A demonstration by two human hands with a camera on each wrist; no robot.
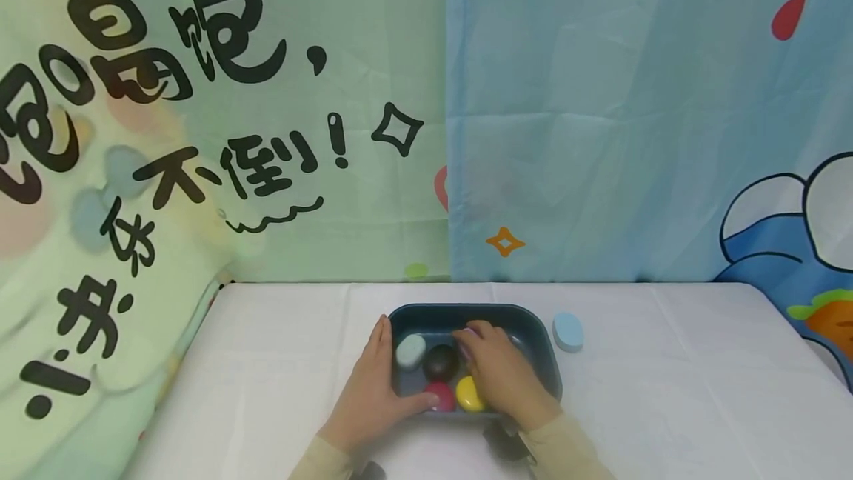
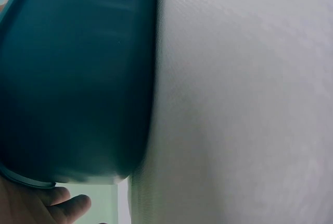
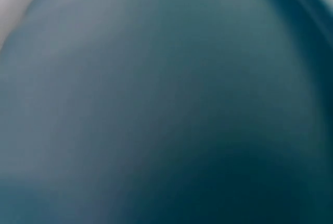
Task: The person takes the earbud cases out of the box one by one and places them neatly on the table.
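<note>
A dark blue rectangular tray (image 1: 543,350) stands on the table with several small rounded pieces inside. My left hand (image 1: 369,384) holds its front left corner, fingers stretched along the left wall and thumb over the front rim. The thumb tip meets the red round piece (image 1: 440,397). Reaching into the tray, my right hand (image 1: 500,372) pinches a purple piece (image 1: 469,331), mostly hidden by the fingers. Beside it lie a black round piece (image 1: 440,363), a yellow one (image 1: 469,395) and a pale mint one (image 1: 410,351). The tray's outer wall (image 2: 78,78) fills much of the left wrist view.
A light blue oval piece (image 1: 568,332) lies on the white-covered table (image 1: 666,384), right of the tray. Printed curtains (image 1: 600,95) hang behind the table. The right wrist view is a blur of the blue tray wall (image 3: 208,78).
</note>
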